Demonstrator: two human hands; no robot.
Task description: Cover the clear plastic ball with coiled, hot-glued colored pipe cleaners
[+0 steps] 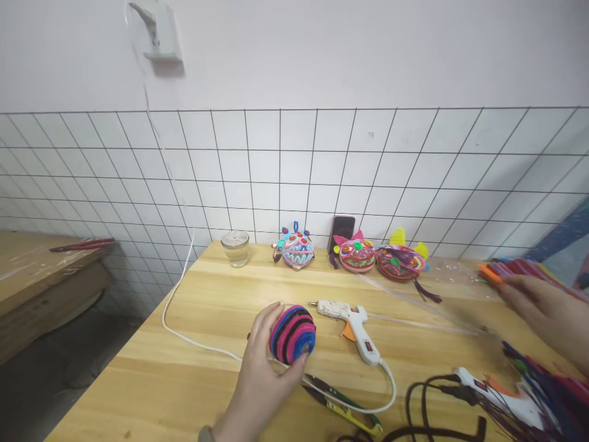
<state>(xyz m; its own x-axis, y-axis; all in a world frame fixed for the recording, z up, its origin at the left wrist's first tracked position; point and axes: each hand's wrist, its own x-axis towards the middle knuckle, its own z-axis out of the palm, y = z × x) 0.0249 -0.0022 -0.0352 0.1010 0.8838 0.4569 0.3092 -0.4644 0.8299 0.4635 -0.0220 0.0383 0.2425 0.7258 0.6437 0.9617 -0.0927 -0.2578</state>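
Observation:
My left hand (263, 362) is closed around a round piece (293, 334) striped in blue, black and pink, holding it just above the table. Just right of it lies a white hot glue gun (352, 325) with an orange trigger, nozzle pointing left. Green-and-yellow scissors (345, 405) lie partly beneath the gun's cord. At the right side, my right hand (536, 304) is slightly blurred, with an orange pipe cleaner (490, 274) at its fingertips. It is beside a bundle of coloured pipe cleaners (527, 268), which the hand partly hides.
Along the wall stand a glass cup (235, 250), a blue toothed monster figure (297, 249), two more decorated figures (356, 255) and a dark phone (344, 227). A second glue gun (501, 399), black cables (414, 423) and dark fuzzy strands (552, 393) occupy the front right.

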